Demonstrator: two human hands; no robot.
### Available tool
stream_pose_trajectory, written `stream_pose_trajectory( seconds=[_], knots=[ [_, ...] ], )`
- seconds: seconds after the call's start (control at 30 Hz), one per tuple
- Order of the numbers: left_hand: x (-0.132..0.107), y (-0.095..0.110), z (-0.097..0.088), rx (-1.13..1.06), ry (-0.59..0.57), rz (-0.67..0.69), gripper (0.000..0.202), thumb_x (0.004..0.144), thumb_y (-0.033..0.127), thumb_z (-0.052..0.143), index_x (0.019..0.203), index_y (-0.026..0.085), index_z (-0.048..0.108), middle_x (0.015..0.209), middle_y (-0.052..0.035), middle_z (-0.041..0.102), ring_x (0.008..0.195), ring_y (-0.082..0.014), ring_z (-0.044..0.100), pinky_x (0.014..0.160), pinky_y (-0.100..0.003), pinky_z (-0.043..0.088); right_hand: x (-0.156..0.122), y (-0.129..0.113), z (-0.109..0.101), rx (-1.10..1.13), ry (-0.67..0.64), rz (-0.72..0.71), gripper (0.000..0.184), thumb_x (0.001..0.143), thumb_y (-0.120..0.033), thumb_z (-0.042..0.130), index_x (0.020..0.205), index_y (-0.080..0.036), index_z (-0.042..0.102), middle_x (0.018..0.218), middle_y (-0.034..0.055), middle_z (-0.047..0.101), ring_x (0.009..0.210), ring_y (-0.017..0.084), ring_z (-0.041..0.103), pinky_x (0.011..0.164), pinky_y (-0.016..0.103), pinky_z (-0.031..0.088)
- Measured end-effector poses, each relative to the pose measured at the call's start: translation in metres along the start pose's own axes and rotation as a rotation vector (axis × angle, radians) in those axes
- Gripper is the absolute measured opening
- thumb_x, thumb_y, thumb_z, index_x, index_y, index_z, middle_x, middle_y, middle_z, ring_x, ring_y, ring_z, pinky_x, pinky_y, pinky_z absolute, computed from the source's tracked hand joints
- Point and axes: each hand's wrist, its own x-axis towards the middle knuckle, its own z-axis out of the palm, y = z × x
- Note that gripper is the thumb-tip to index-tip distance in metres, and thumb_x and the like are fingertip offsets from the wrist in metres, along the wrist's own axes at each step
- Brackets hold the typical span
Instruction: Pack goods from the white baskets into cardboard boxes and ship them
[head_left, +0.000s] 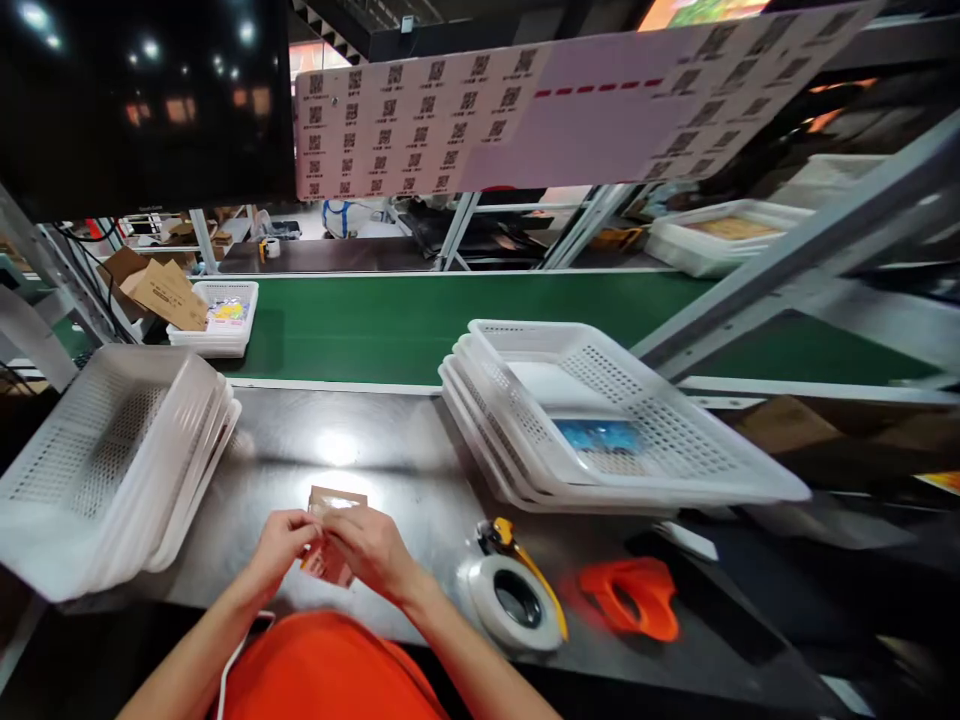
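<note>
My left hand point(279, 548) and my right hand point(371, 550) are closed together on a small clear-wrapped brownish packet point(335, 503), held just above the steel table point(390, 450) near its front edge. The packet's top sticks out above my fingers; its lower part is hidden by them. A roll of clear tape point(516, 600) with a yellow-handled cutter point(514, 548) lies right of my right hand.
A stack of white perforated baskets point(112, 460) leans at the left. Another basket stack point(600, 420) with a blue item inside sits at the right. An orange tool point(634, 598) lies beside the tape. A green conveyor belt point(390, 320) carries a small basket point(216, 318).
</note>
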Motion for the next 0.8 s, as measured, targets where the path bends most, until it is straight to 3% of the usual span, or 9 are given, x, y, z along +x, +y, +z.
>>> stream_pose_trajectory(
  seconds=[0.13, 0.3, 0.4, 0.53, 0.67, 0.8],
  knots=[
    [-0.003, -0.005, 0.000, -0.056, -0.027, -0.067, 0.034, 0.056, 0.046, 0.091, 0.069, 0.018, 0.078, 0.065, 0.0001, 0.064, 0.064, -0.0138, 0.054, 0.061, -0.026, 0.039, -0.004, 0.003, 0.004, -0.075, -0.054, -0.069, 0.028, 0.106, -0.022, 0.049, 0.102, -0.023, 0.077, 0.100, 0.0094, 0.083, 0.088, 0.026, 0.077, 0.078, 0.038, 0.062],
    [-0.006, -0.008, -0.008, -0.039, -0.132, -0.052, 0.059, 0.056, 0.067, 0.096, 0.076, 0.014, 0.079, 0.070, -0.0020, 0.068, 0.067, -0.0150, 0.058, 0.065, -0.028, 0.045, 0.000, -0.001, 0.004, 0.122, -0.086, 0.019, 0.014, 0.096, -0.016, 0.056, 0.094, -0.023, 0.068, 0.094, 0.0047, 0.079, 0.083, 0.019, 0.072, 0.077, 0.032, 0.059],
    [-0.009, -0.009, -0.013, -0.031, -0.211, -0.051, 0.066, 0.057, 0.073, 0.095, 0.082, 0.013, 0.082, 0.076, -0.0052, 0.072, 0.072, -0.0174, 0.063, 0.069, -0.030, 0.049, 0.001, -0.005, -0.001, 0.184, -0.123, 0.024, 0.013, 0.100, -0.019, 0.055, 0.093, -0.023, 0.065, 0.099, 0.0056, 0.077, 0.088, 0.019, 0.071, 0.082, 0.033, 0.059],
    [-0.013, -0.009, -0.017, -0.093, -0.271, -0.150, 0.062, 0.055, 0.066, 0.100, 0.082, 0.013, 0.081, 0.080, -0.0060, 0.074, 0.073, -0.0170, 0.066, 0.071, -0.030, 0.051, -0.005, -0.005, -0.005, 0.146, -0.198, -0.037, 0.014, 0.104, -0.021, 0.053, 0.101, -0.023, 0.066, 0.111, 0.0087, 0.075, 0.101, 0.021, 0.070, 0.090, 0.036, 0.060],
    [-0.020, -0.006, -0.014, -0.160, -0.327, -0.313, 0.050, 0.054, 0.050, 0.099, 0.079, 0.015, 0.074, 0.077, -0.0026, 0.071, 0.070, -0.0152, 0.064, 0.066, -0.027, 0.050, -0.018, -0.002, 0.000, 0.102, -0.241, -0.101, 0.010, 0.100, -0.016, 0.059, 0.100, -0.021, 0.068, 0.118, 0.0097, 0.072, 0.105, 0.020, 0.069, 0.090, 0.034, 0.059],
    [-0.023, -0.015, -0.005, -0.071, -0.359, -0.317, 0.037, 0.059, 0.041, 0.089, 0.076, 0.015, 0.068, 0.073, -0.0011, 0.068, 0.069, -0.0149, 0.062, 0.067, -0.027, 0.049, -0.032, -0.002, 0.010, 0.026, -0.218, -0.109, 0.006, 0.099, -0.018, 0.063, 0.098, -0.022, 0.067, 0.121, 0.0088, 0.072, 0.107, 0.022, 0.067, 0.092, 0.037, 0.058]
  ],
)
